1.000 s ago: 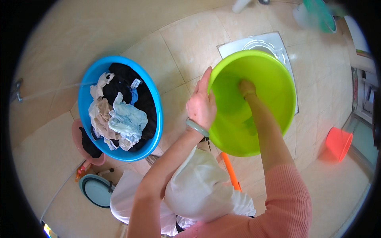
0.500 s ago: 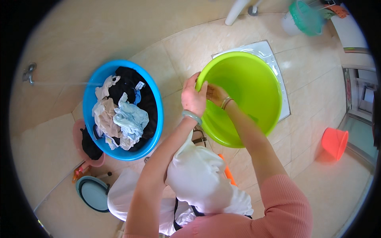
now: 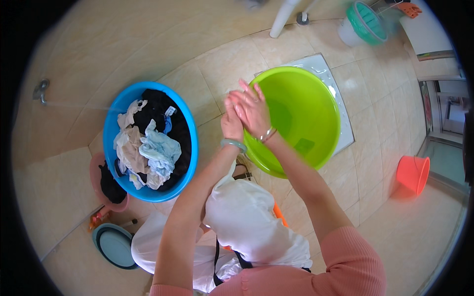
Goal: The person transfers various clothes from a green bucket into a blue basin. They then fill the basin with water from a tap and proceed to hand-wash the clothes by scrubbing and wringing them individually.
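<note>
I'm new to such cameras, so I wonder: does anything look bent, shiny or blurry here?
In the head view, the floor tiles meet the wall in a bowed line and catch pale glare; also in the head view, haze softens the green-lined bin on its right, and a reddish glow lies beside the coral bucket.

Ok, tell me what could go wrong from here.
Overflow: a thin stream from the wall tap appears to run into the blue basin, heaped with clothes; left on, it might spill onto the tiled floor.
Tipping: the green basin overlaps the white floor fixture in view; if its hidden base sits unevenly, it could rock.
Shifting: left hand and right hand meet at its edge, neither seeming to grip it; a bump might move it.
</note>
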The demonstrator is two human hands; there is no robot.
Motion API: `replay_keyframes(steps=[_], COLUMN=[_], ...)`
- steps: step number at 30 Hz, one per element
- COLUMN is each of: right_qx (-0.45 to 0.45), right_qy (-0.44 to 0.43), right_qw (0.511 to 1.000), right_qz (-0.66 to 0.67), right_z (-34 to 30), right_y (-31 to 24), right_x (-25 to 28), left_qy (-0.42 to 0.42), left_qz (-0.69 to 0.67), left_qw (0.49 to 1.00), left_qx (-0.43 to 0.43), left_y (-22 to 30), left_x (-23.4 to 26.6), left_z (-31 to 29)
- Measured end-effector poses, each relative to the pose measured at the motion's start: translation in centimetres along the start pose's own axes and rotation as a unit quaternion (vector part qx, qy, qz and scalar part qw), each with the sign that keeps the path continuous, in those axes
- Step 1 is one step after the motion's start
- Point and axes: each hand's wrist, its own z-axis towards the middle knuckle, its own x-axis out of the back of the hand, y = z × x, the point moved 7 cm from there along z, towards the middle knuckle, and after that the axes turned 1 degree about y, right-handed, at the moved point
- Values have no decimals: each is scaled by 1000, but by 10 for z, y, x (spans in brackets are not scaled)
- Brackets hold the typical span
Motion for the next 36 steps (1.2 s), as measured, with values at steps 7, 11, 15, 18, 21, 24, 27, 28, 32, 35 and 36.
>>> replay_keyframes(steps=[7, 11, 15, 18, 21, 24, 27, 28, 32, 35, 36], right_qx=[-128, -277, -464, -431, -421, -379, -264, -249, -331, -378, -358], right_qy=[-14, -61, -87, -6, 95, -18, -24, 4, -3, -78, -22], right_qw=[948, 905, 851, 897, 897, 839, 898, 926, 944, 919, 932], right_qz=[-290, -317, -232, -100, -92, -390, -351, -284, 8, 74, 61], right_z=[35, -26, -112, -191, -227, -188, -146, -132, -58, -30, -40], right_y=[139, 185, 184, 157, 101, 66, 60, 58, 14, -22, -19], right_x=[66, 120, 165, 177, 173, 171, 151, 133, 32, -14, -31], left_qy=[-14, 12, 31, 28, 1, -99, -279, -302, -307, -271, -266], left_qz=[13, 17, 45, 53, 78, 204, 264, 286, 341, 418, 444], left_qw=[999, 998, 997, 997, 996, 970, 908, 892, 868, 867, 846], left_qx=[-47, -53, -48, -42, -36, -92, 168, 175, 187, -19, -126], left_y=[13, 13, 12, 9, 10, 13, 22, 36, 55, 32, 30], left_x=[-12, -7, -2, -3, -3, 10, -6, -13, -18, -3, -11], left_z=[-14, -13, -11, -14, -12, 17, -1, -7, -15, 29, 35])
